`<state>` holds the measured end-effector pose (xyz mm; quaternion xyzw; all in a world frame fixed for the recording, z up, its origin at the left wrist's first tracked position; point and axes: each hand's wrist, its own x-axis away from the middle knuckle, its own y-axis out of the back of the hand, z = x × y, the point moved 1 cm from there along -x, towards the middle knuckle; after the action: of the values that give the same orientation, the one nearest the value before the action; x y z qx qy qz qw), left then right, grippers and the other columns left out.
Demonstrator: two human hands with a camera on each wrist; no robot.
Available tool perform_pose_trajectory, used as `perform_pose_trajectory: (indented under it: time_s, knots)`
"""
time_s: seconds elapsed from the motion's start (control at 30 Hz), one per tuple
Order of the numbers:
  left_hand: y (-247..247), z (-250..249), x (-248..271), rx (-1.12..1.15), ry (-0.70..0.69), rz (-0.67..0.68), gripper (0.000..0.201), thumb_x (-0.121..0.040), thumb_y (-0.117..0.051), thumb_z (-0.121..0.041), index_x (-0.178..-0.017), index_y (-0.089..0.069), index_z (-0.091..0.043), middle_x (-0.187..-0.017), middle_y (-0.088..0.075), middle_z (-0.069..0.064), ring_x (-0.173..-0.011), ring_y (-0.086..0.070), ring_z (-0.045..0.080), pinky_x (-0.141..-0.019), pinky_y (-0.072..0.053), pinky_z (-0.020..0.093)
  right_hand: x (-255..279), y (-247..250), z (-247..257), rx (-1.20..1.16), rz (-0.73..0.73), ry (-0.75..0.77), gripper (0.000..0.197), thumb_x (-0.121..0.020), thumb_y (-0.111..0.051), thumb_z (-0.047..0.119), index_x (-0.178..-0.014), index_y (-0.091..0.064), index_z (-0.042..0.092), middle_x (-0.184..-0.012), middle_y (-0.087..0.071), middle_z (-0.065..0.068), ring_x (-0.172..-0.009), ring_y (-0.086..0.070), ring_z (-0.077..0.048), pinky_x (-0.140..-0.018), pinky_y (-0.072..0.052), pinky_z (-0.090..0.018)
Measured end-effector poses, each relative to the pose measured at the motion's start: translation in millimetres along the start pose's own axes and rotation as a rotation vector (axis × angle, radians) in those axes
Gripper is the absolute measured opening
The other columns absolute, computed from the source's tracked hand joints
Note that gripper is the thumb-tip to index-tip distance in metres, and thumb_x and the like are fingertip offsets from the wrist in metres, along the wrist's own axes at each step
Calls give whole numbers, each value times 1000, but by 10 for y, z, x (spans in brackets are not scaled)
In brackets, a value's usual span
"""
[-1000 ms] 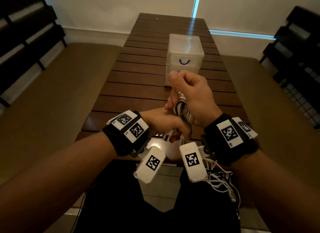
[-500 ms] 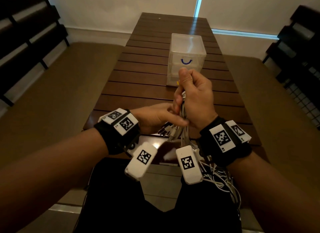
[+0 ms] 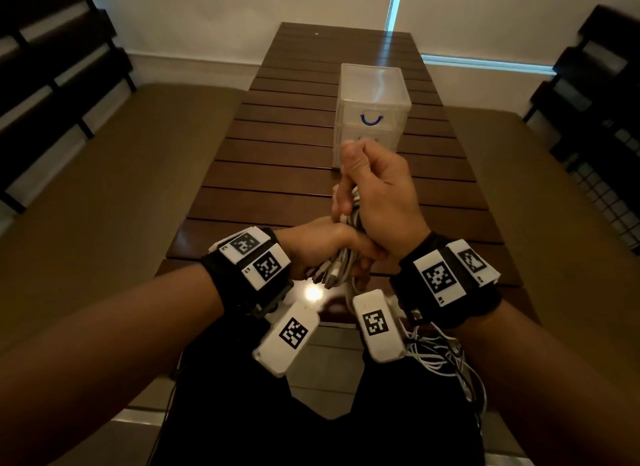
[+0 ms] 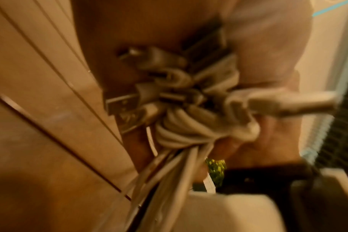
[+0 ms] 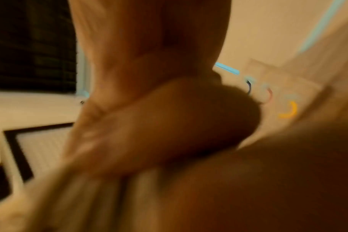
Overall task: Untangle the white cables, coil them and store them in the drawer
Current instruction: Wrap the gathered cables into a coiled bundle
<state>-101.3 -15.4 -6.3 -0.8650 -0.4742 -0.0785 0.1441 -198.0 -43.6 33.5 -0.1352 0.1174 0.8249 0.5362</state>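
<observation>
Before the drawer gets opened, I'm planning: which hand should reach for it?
Probably right: the right hand is nearer the translucent plastic drawer box, while the left hand can grip the white cable bundle.

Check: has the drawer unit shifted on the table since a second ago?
No. The drawer unit sits on the same table slats; only the view shifted slightly.

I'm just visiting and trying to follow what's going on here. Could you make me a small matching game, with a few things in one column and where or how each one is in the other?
Things:
1. white cables
2. drawer box
3. left hand
4. right hand

States:
A. stands on the slatted table, beyond the hands
B. grips the bundle near its plug ends
C. held bunched between both hands
D. grips the top of the bundle, fingers curled

Pairs: 1-C, 2-A, 3-B, 4-D
</observation>
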Motion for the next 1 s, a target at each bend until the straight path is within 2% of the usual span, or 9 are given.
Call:
perform_pose_trajectory:
  time_s: [0.1,0.2,0.27,0.37,0.47,0.6,0.73,0.83,1.0]
  knots:
    - [5,64,30,228,-31,8,17,-77,-55,-7,-60,-51,-9,-50,-46,2,-48,-47,17,-59,-50,31,-5,57,18,155,67,19,37,-96,-35,49,-107,-54,20,-76,-66,-6,-69,-66,-20,-63,-54,-34]
    - [68,24,37,439,-78,-96,20,-79,-56,-15,-64,-47,-6,-50,-49,5,-57,-53,25,-62,-55,30,74,171,-117,169,182,-191,62,-87,-24,70,-138,-37,36,-120,-59,-5,-101,-62,-11,-82,-51,-30]
    - [167,-53,44,529,-106,-165,26,-82,-58,-23,-62,-56,-5,-56,-59,7,-56,-62,23,-58,-55,28,218,148,-216,137,322,-331,58,-92,-44,55,-143,-32,30,-122,-56,-2,-99,-61,-8,-81,-53,-27]
    - [304,-159,51,586,-190,-257,39,-89,-50,-32,-55,-53,-15,-53,-52,-1,-54,-58,17,-63,-53,29,332,122,-358,271,416,-354,53,-84,-73,20,-130,-47,18,-110,-67,-3,-90,-69,-16,-78,-58,-31]
    - [384,-204,45,610,-244,-437,41,-97,-47,-33,-59,-45,-17,-51,-45,-3,-50,-52,14,-65,-50,30,308,126,-325,420,401,-417,18,-90,-66,22,-97,-58,8,-75,-62,-10,-56,-63,-24,-50,-52,-26]
    - [467,-226,32,547,-182,-698,37,-94,-56,-33,-63,-46,-17,-52,-45,-2,-50,-47,15,-58,-49,29,305,173,-241,693,473,-435,11,-94,-59,24,-84,-55,21,-70,-62,1,-50,-65,-13,-43,-45,-22]
    - [512,-270,29,346,-113,-873,32,-92,-62,-28,-67,-49,-13,-51,-46,1,-44,-47,15,-53,-48,27,271,286,-162,941,416,-211,11,-91,-63,37,-92,-63,26,-78,-66,5,-69,-63,-12,-65,-51,-31]
    - [564,-253,18,96,-16,-906,29,-89,-65,-33,-71,-56,-12,-58,-53,3,-50,-53,16,-64,-51,33,241,330,-137,874,355,23,29,-86,-70,29,-114,-65,27,-108,-72,6,-99,-67,-15,-86,-53,-37]
    - [580,-156,55,-316,152,-714,47,-80,-67,-54,-74,-68,-7,-69,-68,11,-67,-62,23,-75,-51,40,202,307,-180,792,428,129,19,-83,-73,23,-101,-74,21,-96,-75,7,-88,-69,-8,-78,-55,-36]
